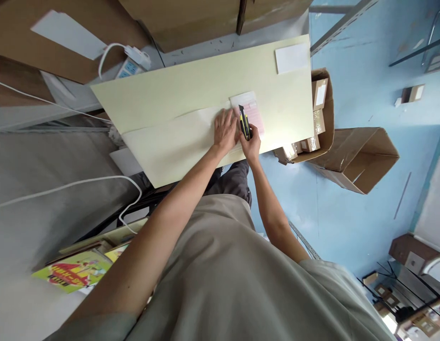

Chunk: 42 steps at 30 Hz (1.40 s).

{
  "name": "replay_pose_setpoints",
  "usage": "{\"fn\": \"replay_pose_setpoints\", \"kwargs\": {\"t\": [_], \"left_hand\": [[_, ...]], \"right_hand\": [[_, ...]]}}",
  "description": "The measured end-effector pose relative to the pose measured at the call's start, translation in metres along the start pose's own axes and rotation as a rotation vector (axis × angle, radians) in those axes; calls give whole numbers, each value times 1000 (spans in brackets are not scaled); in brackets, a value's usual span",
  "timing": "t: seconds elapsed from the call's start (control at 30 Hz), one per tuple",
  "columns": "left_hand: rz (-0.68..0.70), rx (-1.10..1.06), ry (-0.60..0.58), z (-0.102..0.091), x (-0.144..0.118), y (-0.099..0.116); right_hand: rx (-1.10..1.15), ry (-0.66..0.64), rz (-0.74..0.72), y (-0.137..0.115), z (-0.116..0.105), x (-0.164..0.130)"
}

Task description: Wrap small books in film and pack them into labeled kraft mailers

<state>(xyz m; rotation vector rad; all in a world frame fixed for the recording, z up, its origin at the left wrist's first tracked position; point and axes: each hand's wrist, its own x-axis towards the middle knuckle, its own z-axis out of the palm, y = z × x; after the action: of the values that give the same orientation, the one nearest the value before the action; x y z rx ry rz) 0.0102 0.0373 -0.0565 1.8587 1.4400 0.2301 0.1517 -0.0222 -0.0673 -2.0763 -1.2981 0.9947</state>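
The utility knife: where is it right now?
In the head view the utility knife is in the right hand, lying over the pink paper on the pale board, just right of the left hand.

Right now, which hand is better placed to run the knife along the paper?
The right hand: its grip is already shut on the utility knife at the pink slip. The left hand lies flat, pressing the white sheet.

Just one view here, head-mounted, looking steeply down over the wearer's own chest and both forearms at a pale board [191,94] a bit out in front. Pretty wide angle too, catching blue floor [362,94] on the right and cardboard boxes [351,156] beside it.
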Motion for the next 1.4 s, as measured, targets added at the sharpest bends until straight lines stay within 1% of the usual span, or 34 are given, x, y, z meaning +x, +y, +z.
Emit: {"fn": "replay_pose_setpoints", "kwargs": {"t": [0.13, 0.23, 0.33, 0.43, 0.5, 0.6, 0.77, 0.87, 1.07, 1.23, 1.3, 1.4], "left_hand": [[-17, -6, 62, -9, 0, -20], [9, -38, 48, -12, 5, -36], [32, -48, 24, -12, 9, -44], [43, -44, 5, -13, 9, -45], [43, -41, -5, -15, 7, -44], [26, -34, -20, -18, 5, -42], [7, -43, -33, -19, 6, -41], [6, -48, -40, -19, 6, -41], [-1, -56, -50, -20, 6, -41], [3, -51, -47, -18, 7, -42], [5, -54, -45, -18, 7, -42], [4, -59, -42, -17, 7, -43]], "right_hand": [[-88, -75, -67, -12, -2, 12], [-217, -134, -147, -22, -2, 25], [-345, -175, -194, -28, -1, 40], [-432, -202, -183, -27, 1, 52], [-445, -209, -178, -25, 2, 56], [-429, -210, -181, -24, 1, 58], [-473, -229, -156, -23, 0, 57], [-436, -225, -167, -21, 2, 57], [-383, -207, -154, -11, 7, 49], [-282, -169, -201, -3, 12, 42], [-317, -163, -191, -5, 10, 39], [-455, -185, -135, -15, 4, 33]]}}
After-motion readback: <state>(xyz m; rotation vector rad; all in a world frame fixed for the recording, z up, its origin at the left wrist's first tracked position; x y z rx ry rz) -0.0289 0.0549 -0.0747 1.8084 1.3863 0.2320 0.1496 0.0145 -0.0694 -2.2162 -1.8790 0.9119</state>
